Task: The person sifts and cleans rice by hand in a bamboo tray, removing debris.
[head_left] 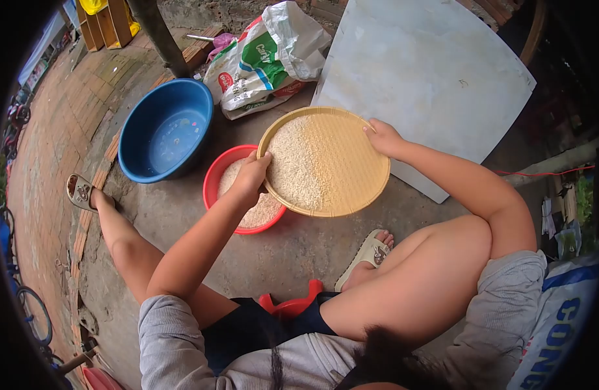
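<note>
A round woven bamboo winnowing tray (358,162) is held up in front of me by both hands. My left hand (250,174) grips its left rim, and my right hand (384,138) grips the rim on the upper right. Pale grain (299,162), which looks like rice, lies over the left half of the tray; the right half shows bare weave. Below my left hand stands a red basin (211,184) with more of the grain (263,211) in it, partly hidden by the tray and my forearm.
A blue basin (166,133) stands to the left of the red one. Behind them lies a printed white sack (260,62). A large pale board (429,78) is at the back right. Under me is a red stool (293,305), and another sack (559,325) is at the right.
</note>
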`<state>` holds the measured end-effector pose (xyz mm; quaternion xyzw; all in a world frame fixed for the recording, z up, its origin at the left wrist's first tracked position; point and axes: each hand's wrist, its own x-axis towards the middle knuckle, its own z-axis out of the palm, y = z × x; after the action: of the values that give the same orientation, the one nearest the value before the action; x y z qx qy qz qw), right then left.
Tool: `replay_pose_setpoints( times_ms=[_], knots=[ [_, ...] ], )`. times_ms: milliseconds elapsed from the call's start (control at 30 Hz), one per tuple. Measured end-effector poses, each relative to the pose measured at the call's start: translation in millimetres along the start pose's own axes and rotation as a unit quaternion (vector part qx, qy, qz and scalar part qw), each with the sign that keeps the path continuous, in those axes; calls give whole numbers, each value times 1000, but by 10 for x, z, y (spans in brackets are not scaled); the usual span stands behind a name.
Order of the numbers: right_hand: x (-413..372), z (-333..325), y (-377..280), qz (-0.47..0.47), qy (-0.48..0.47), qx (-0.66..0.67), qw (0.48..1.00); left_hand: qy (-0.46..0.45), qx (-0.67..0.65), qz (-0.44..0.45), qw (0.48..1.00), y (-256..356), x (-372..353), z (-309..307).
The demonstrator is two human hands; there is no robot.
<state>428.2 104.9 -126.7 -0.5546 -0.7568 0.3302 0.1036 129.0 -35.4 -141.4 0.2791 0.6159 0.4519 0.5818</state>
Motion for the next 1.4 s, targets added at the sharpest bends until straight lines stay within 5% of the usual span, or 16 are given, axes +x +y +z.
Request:
replay_pose_setpoints(
  times_ms=[200,400,633,733,800,900,1100,1200,1400],
  knots=[
    [-404,372,-844,21,107,0,994,12,-45,72,996,42,398,-616],
    [-183,37,32,14,42,71,996,-1,17,94,995,252,-141,7],
    [-334,358,-401,33,54,93,994,-2,-7,23,1000,110,220,-500],
    [-379,321,-365,47,96,80,991,10,-27,57,998,101,159,-382],
    [-361,123,-150,24,30,160,986,15,-11,107,994,172,-15,-110],
    [-388,9,-142,28,51,177,983,-3,48,69,996,292,-230,48],
    [-463,187,-814,-6,76,105,992,28,-21,72,997,161,271,-576],
    [-311,-79,-513,1,60,126,990,51,-4,129,990,246,-12,-236],
    [-284,-52,-190,45,30,82,995,12,33,76,996,297,-57,-15]
  ],
)
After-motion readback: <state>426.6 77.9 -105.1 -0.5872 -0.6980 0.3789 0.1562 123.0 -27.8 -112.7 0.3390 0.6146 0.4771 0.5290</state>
